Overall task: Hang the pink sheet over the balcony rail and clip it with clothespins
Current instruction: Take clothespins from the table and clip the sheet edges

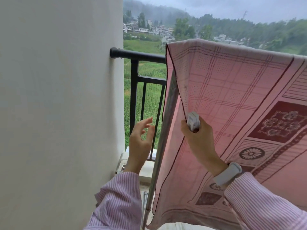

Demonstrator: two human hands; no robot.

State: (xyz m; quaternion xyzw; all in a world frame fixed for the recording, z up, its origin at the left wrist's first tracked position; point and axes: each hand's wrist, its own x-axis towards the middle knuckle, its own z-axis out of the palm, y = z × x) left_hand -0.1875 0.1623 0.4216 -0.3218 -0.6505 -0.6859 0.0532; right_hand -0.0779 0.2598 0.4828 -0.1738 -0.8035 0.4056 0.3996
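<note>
The pink sheet point(232, 90), with dark red checks and flower squares, hangs draped over the black balcony rail point(141, 55) and covers it from the middle to the right edge. My right hand point(197, 140) grips the sheet's left hem together with white clothespins point(193, 121), pulling that hem toward me. My left hand point(141, 140) hovers open in front of the railing bars, left of the sheet and holding nothing. Both arms wear pink striped sleeves; a white band is on my right wrist.
A white wall point(58, 97) fills the left side, with the rail end fixed into it. A thin metal pole point(159, 146) leans up beside the sheet's left edge. Beyond the bars lie green fields, houses and misty hills.
</note>
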